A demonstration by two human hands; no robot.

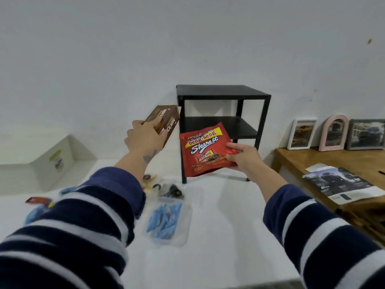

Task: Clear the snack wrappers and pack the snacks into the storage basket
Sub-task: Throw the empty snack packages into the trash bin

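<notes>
My left hand (143,136) holds a brown snack box (165,120) raised in the air, left of a black shelf unit. My right hand (242,156) grips the right edge of a red snack bag (203,150), held up in front of the shelf's lower level. On the white surface below lie a clear packet of blue-wrapped snacks (166,221), a clear packet with dark pieces (170,190) and loose wrappers, one red (37,200) at the left. A white storage basket (50,161) stands at the far left.
The black two-level shelf unit (223,92) stands against the wall. A wooden table (312,159) at the right carries three picture frames (333,134) and a magazine (343,184). My striped sleeves fill the foreground.
</notes>
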